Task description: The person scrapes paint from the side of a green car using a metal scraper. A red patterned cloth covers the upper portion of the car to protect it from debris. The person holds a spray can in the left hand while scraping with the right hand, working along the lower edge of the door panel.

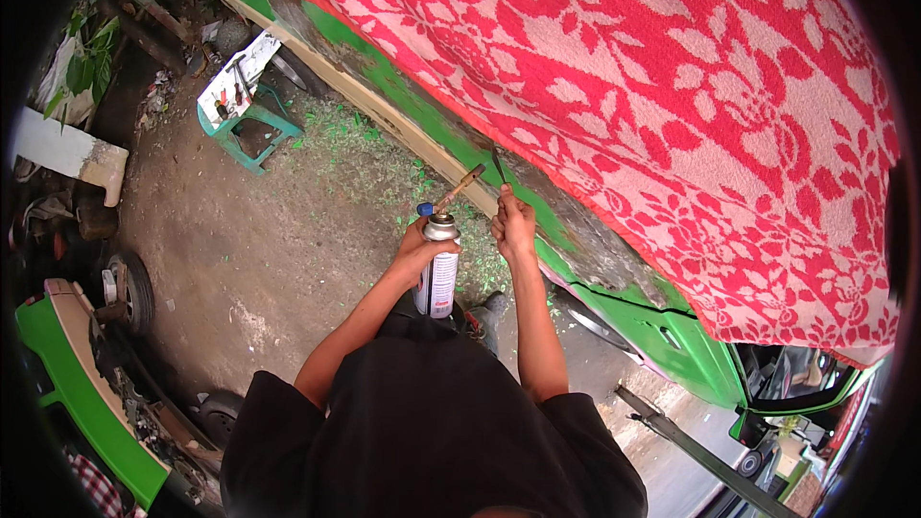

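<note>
My left hand (414, 247) is closed around a gas canister (440, 280) with a blowtorch head (458, 189) on top. The torch's tube, with a blue knob at its base, tilts up and right toward the vehicle's side. Whether a flame burns at its tip I cannot tell. In my right hand (516, 227) is a thin dark scraper (498, 165), its tip at the green vehicle body panel (552, 216). Along this panel, paint is stripped in patches down to a grey, rough surface. A red and pink floral blanket (652, 105) covers the vehicle above the strip.
Green paint flakes (336, 129) litter the ground along the vehicle. A teal stool (251, 134) bears several hand tools on a white sheet. At left lie a loose green vehicle part (82, 403) and a wheel (134, 293). A metal beam (700, 446) crosses the lower right.
</note>
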`<state>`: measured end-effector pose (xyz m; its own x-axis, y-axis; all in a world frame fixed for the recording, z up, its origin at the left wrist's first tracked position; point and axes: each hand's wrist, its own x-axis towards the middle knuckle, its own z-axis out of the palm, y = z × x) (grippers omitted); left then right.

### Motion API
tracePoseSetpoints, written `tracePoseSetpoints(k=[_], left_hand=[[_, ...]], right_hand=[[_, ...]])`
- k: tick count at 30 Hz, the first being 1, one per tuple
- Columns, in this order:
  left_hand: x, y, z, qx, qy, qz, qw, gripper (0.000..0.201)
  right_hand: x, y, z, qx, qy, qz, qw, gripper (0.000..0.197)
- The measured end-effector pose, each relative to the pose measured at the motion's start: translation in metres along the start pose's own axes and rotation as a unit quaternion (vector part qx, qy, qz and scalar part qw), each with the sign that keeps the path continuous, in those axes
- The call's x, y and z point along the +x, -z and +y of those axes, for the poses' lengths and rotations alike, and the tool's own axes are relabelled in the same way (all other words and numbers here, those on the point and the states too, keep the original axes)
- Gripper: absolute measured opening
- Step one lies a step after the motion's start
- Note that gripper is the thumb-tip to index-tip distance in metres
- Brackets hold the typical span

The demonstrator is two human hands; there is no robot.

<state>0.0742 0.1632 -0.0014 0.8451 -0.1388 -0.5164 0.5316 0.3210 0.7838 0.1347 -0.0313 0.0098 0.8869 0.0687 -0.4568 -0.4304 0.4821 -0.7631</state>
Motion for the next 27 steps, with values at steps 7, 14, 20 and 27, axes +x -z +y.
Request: tracePoseSetpoints(k=[7,14,20,27], left_hand=[[0.001,0.021,0.002,0.013,-0.005,-0.007,1.0,0.051],[0.004,0.035,0.01,0.031,-0.003,0.003,0.999,0.049],[0.006,0.041,0.015,0.014,0.005,-0.011,1.0,0.047],[0.01,0.051,0.015,0.014,0.001,-0.027,1.0,0.046]], right_hand=[[0.008,0.002,0.01,-0.011,0.012,0.021,1.0,0.036],[0.001,-0.011,0.013,-0.011,0.004,0.114,0.993,0.034],[0.022,-0.033,0.029,-0.021,0.007,0.038,0.999,0.039],[-0.027,0.021,0.009,-0.06,-0.045,0.09,0.993,0.045]])
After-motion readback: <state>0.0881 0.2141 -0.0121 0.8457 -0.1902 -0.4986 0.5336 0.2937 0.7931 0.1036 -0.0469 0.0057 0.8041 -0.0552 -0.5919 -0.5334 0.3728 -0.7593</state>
